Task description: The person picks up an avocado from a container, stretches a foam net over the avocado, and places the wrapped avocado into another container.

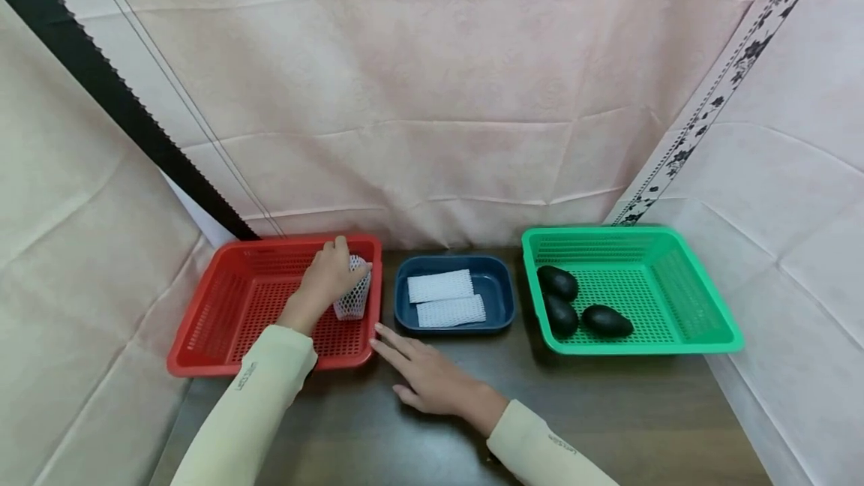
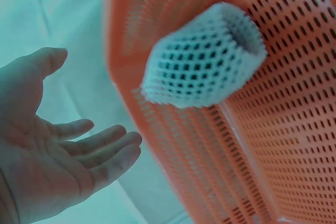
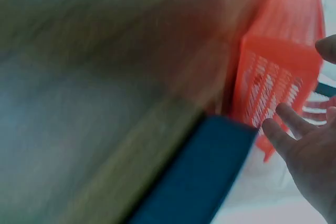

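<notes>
A white foam net sleeve (image 2: 205, 59), dark showing through its mesh, rests in the right end of the red basket (image 1: 223, 321). My left hand (image 1: 327, 272) is over that end; its fingers are relaxed and apart from the sleeve in the left wrist view. My right hand (image 1: 432, 377) reaches in from the front with fingers spread, fingertips right at the red basket's front right corner. Nothing is in its grasp. In the right wrist view the right hand (image 3: 315, 150) shows beside the basket's perforated wall (image 3: 273, 87).
A dark blue tray (image 1: 499, 321) in the middle holds two flat white foam net sleeves (image 1: 442, 286). To the right, a green basket (image 1: 688, 347) contains three dark avocados (image 1: 607, 321). A pale cloth (image 1: 459, 96) hangs behind the wooden table (image 1: 607, 411).
</notes>
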`<state>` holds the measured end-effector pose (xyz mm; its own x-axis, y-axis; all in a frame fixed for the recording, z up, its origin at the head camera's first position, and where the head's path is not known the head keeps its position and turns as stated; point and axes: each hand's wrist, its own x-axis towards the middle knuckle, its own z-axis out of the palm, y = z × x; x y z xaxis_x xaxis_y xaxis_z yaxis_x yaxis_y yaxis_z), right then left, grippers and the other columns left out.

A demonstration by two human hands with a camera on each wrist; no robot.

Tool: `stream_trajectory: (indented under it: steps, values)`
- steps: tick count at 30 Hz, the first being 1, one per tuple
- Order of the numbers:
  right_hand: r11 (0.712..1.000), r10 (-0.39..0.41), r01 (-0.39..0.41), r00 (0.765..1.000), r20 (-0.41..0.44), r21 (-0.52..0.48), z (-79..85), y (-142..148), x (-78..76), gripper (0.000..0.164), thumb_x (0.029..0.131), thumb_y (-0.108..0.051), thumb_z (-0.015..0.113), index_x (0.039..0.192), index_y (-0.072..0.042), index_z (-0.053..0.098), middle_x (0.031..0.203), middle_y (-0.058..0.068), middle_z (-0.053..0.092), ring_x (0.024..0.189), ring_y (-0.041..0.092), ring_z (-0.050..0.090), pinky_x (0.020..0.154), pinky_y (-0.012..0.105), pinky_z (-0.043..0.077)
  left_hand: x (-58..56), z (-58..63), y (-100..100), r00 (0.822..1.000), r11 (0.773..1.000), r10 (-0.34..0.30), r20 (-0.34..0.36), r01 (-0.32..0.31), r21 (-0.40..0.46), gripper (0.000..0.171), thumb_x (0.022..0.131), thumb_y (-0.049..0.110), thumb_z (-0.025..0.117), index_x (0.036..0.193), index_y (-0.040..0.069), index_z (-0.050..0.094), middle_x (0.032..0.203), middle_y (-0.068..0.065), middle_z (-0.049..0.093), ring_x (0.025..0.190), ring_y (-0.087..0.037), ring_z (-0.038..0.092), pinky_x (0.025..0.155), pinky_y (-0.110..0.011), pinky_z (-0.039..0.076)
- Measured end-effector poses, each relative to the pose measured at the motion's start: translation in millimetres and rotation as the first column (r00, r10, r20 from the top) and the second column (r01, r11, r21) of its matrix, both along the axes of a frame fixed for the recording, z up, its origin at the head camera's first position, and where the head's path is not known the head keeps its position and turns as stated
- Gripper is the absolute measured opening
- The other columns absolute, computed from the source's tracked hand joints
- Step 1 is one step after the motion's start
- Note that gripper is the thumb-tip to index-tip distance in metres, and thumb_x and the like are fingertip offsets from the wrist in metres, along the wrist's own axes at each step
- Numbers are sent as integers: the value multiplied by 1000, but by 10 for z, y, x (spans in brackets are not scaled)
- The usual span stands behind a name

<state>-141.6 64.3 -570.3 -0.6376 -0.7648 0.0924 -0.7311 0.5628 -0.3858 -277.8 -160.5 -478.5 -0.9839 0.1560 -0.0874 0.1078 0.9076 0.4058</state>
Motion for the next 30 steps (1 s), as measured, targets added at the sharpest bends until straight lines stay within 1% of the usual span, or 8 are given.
stream_trajectory:
  steps: [4,8,13,16,19,24,27,30]
  values:
    - [1000,-23,22,999,-45,-16,144,216,20,87,101,-32,66,167,-25,9,175,-2,0,157,17,27,119,42,39,152,54,88,995,1000,-2,-100,3,5,74,98,42,66,147,-5,36,135,-31,52,117,-45,58,97,-62,53]
    - [997,-77,79,995,-66,22,325,503,55,84,102,-38,63,166,-30,10,175,-3,6,155,16,31,118,41,40,288,92,192,984,1000,-24,-179,24,-1,73,99,42,65,149,-3,37,136,-29,52,117,-44,57,98,-61,53]
    - [991,-126,131,981,-148,26,467,883,79,78,102,-37,63,166,-26,20,174,-1,13,153,19,37,117,42,42,479,110,303,966,998,-60,-251,58,-14,73,97,42,69,149,0,40,138,-25,54,116,-39,58,97,-58,55]
    - [989,-143,148,963,-228,3,547,1101,89,75,102,-35,63,165,-20,25,174,1,16,151,20,39,116,42,43,584,92,364,949,995,-97,-300,88,-42,74,96,43,71,149,-1,42,141,-26,54,122,-40,58,100,-58,53]
    - [987,-162,159,941,-298,-32,632,1289,95,71,103,-37,60,164,-16,29,173,4,20,150,22,40,115,44,45,675,64,417,927,991,-135,-350,120,-62,74,95,42,72,149,-1,45,143,-25,55,129,-40,55,108,-58,48]
    - [978,-207,192,915,-347,-77,766,1546,88,70,103,-38,61,161,-12,34,171,8,26,150,26,40,114,50,45,804,-7,523,897,982,-190,-399,175,-75,69,96,42,71,147,1,48,142,-21,57,131,-36,56,111,-54,47]
    - [970,-243,227,903,-353,-88,815,1693,70,71,101,-37,63,160,-11,36,171,7,26,151,29,38,121,48,37,880,-82,596,888,975,-221,-402,206,-82,67,97,42,69,147,3,49,143,-19,57,131,-34,56,110,-52,49]
    - [961,-278,261,887,-368,-96,825,1857,38,69,103,-42,57,160,-9,37,171,7,25,152,32,36,129,36,20,953,-178,668,878,966,-260,-402,241,-98,66,97,42,68,148,4,50,144,-18,57,131,-33,56,109,-51,50]
